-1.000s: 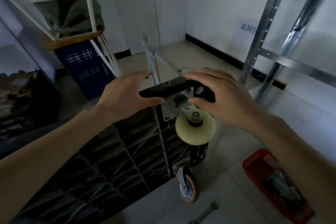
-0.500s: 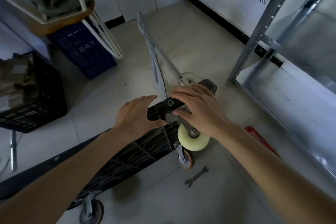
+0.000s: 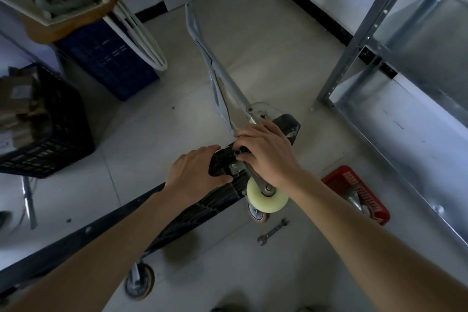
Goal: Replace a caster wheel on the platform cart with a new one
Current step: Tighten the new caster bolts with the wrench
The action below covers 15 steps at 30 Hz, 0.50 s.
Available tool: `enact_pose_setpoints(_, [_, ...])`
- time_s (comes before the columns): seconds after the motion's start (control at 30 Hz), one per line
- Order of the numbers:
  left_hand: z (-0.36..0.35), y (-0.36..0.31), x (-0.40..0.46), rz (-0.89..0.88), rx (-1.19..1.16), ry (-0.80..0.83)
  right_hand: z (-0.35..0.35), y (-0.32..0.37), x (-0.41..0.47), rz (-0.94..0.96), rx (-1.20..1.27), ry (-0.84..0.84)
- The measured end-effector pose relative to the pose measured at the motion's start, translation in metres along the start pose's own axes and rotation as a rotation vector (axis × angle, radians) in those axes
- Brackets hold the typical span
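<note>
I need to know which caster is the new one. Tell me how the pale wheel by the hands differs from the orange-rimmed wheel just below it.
The pale wheel is cream all over; the orange-rimmed wheel has an orange tread round a grey hub. The pale wheel looks larger and shows in full, while the orange-rimmed wheel is mostly hidden behind it. The right hand works at the pale wheel's bracket; nothing touches the orange-rimmed one. Both sit on the upended cart's underside.

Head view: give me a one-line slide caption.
Left hand steadies the tipped platform cart while the right hand works at the cream caster wheel; wrench on floor.
</note>
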State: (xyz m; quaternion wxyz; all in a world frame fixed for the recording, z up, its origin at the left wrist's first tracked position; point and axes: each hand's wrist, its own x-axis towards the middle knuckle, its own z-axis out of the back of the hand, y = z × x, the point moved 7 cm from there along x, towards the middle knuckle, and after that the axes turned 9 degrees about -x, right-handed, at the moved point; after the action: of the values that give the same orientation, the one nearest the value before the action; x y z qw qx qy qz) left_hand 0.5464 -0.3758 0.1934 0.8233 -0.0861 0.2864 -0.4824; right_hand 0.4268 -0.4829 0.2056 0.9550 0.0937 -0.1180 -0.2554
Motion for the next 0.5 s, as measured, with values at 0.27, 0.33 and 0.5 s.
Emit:
enact_pose_setpoints(0.27, [0.014,-0.003,0.016,-0.016,-0.021,0.058,0.017,0.004,-0.007,-0.074,0.026,0.027])
enact_pose_setpoints(0.33, [0.011,0.002,0.023,-0.012,-0.100,0.102,0.019,0.004,-0.009,-0.125,0.057,-0.001])
enact_pose_setpoints(0.5, [-0.010,0.012,0.036,-0.045,-0.252,0.206,0.023,0.010,-0.018,-0.259,0.049,-0.066])
